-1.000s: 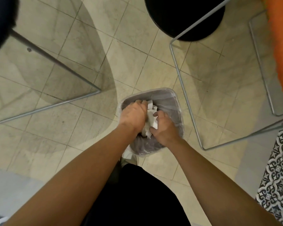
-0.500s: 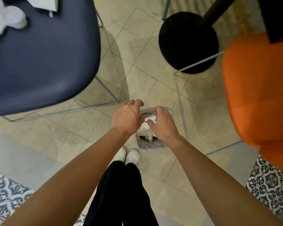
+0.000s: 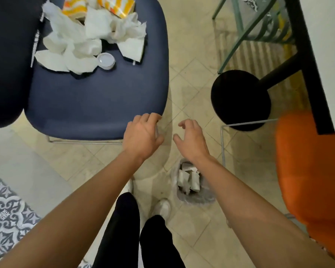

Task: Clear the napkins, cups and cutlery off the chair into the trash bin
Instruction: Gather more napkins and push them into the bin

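A navy chair (image 3: pixel 97 101) fills the upper left. On its seat lie several crumpled white napkins (image 3: pixel 81 41), a small clear plastic cup (image 3: pixel 105 60), orange and yellow paper cartons (image 3: pixel 116 5) and cutlery (image 3: pixel 35 45) at the left edge. The lined trash bin (image 3: pixel 199 198) stands on the floor under my right forearm, with white napkins (image 3: pixel 189 179) inside. My left hand (image 3: pixel 142 135) hovers at the chair's front right corner, fingers loosely curled and holding nothing. My right hand (image 3: pixel 191 140) hangs beside it over the floor, also relaxed and holding nothing.
An orange chair (image 3: pixel 309 180) stands at the right with a metal frame (image 3: pixel 222 144). A black round table base (image 3: pixel 240 99) and its pole sit upper right, beside a green metal frame (image 3: pixel 238 22). My legs and white shoes (image 3: pixel 162 207) are below. A patterned rug (image 3: pixel 6 219) lies at lower left.
Both hands let go of the napkins in the bin and rose out of it toward the navy chair. The view tilted up, showing the chair's seat and its litter.
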Motion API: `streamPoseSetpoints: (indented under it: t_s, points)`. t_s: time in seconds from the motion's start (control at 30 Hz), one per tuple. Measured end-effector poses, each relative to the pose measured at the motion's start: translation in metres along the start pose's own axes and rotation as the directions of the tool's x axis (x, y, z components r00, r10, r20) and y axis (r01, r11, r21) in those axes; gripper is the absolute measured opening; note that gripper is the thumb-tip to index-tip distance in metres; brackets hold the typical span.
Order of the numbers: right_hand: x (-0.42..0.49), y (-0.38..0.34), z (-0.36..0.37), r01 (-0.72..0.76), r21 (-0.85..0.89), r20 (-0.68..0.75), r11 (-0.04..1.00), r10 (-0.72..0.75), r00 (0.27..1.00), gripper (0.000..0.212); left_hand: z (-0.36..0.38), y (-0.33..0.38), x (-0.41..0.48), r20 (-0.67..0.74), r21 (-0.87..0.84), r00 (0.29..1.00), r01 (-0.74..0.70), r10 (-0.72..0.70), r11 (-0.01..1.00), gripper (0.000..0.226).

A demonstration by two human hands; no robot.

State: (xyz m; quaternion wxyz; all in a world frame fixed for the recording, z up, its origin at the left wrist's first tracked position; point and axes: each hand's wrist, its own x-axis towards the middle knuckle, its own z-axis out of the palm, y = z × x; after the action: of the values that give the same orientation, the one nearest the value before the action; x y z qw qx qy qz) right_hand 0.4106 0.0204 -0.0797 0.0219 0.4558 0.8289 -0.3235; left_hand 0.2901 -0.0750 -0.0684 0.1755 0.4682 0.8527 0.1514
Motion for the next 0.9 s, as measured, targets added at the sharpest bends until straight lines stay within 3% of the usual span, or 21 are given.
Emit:
streamPoseSetpoints:
  t_s: [0.37, 0.63, 0.9]
  points:
    - [0.082, -0.117, 0.026, 0.065, -0.016, 0.021, 0.998, -0.065, 0.998, 0.033, -0.067, -0.106, 0.053, -0.023, -0.008, 0.996, 0.091, -0.091, 0.996, 0.048]
    - [0.128, -0.159, 0.041, 0.078, -0.025, 0.042, 0.997, -0.077, 0.996, 0.032, -0.090, -0.157, 0.085, -0.002, 0.001, 0.984, 0.180, -0.180, 0.984, 0.050]
    - [0.188, -0.190, 0.046, 0.130, -0.036, 0.159, 0.991, -0.122, 0.980, 0.034, -0.098, -0.190, 0.131, -0.078, -0.057, 0.950, 0.298, -0.302, 0.953, 0.047]
